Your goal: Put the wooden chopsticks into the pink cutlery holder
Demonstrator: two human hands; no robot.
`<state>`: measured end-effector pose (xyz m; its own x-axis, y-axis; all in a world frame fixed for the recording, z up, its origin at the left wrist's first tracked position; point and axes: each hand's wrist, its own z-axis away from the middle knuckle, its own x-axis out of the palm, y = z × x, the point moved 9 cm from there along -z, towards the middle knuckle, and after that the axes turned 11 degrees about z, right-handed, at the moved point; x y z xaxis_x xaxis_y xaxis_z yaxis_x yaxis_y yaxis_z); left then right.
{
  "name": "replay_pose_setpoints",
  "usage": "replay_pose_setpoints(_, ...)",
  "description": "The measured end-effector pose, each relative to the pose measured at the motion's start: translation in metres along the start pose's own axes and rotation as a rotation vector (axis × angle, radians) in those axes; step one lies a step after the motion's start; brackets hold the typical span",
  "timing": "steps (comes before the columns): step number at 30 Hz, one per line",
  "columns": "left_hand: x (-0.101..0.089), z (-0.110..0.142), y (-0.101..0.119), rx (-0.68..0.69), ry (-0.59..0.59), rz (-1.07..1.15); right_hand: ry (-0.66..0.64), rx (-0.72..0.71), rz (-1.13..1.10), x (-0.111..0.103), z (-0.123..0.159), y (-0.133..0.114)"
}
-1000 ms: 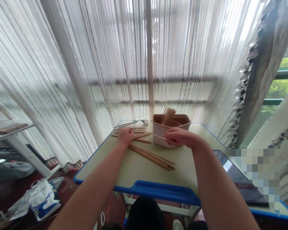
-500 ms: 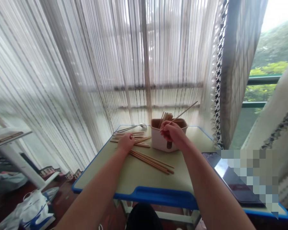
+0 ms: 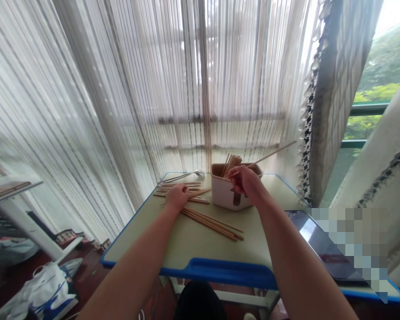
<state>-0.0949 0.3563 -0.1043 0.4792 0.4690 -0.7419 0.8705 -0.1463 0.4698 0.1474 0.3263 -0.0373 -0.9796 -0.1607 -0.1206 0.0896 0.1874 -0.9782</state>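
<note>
My right hand point(image 3: 242, 178) is closed on a chopstick point(image 3: 275, 152), in front of the near rim of a white box with a brown inside point(image 3: 220, 192). The chopstick slants up to the right past the box. Inside the box, a bunch of chopsticks point(image 3: 232, 162) stands upright, leaning a little. My left hand point(image 3: 176, 198) rests on the table with its fingers curled, among loose chopsticks point(image 3: 200, 201); what its fingers hold, if anything, is hidden. Several more chopsticks point(image 3: 216, 223) lie side by side, running from below the left hand toward the front right.
Metal spoons point(image 3: 197, 174) lie at the back left of the table point(image 3: 136, 249), which has a blue edge. A dark tablet point(image 3: 320, 242), partly pixelated, lies on the right. Sheer curtains point(image 3: 136, 89) hang behind. A white bag point(image 3: 50, 289) is on the floor.
My right hand has shifted slightly right, and the chopstick in it now lies flatter and reaches further right. The left hand has stayed in place among the chopsticks.
</note>
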Motion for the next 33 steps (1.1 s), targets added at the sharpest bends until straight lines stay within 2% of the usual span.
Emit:
replay_pose_setpoints(3,0.0,0.0,0.001,0.0,0.009,0.014,0.136,-0.107,0.159,-0.011,0.002,-0.012)
replay_pose_setpoints(7,0.002,-0.002,0.001,0.009,0.012,0.003,0.427,-0.321,0.53,-0.03,0.009,-0.034)
replay_pose_setpoints(9,0.003,-0.003,0.002,0.018,0.014,-0.005,0.472,-0.372,0.652,-0.031,0.01,-0.038)
replay_pose_setpoints(13,0.001,-0.002,0.009,0.034,0.009,-0.022,0.456,-0.356,0.728,-0.031,0.008,-0.033)
replay_pose_setpoints(19,-0.001,0.001,0.015,0.034,-0.004,-0.046,0.335,-0.229,0.62,-0.032,-0.003,-0.014)
replay_pose_setpoints(25,0.002,0.004,0.025,0.083,-0.034,0.015,0.471,-0.279,0.565,-0.042,0.005,-0.025)
replay_pose_setpoints(29,0.007,0.009,0.039,0.172,-0.052,0.167,0.376,-0.27,0.486,-0.037,0.005,-0.023)
replay_pose_setpoints(33,0.013,0.014,0.057,0.277,-0.066,0.477,0.411,-0.326,0.554,-0.037,0.01,-0.031)
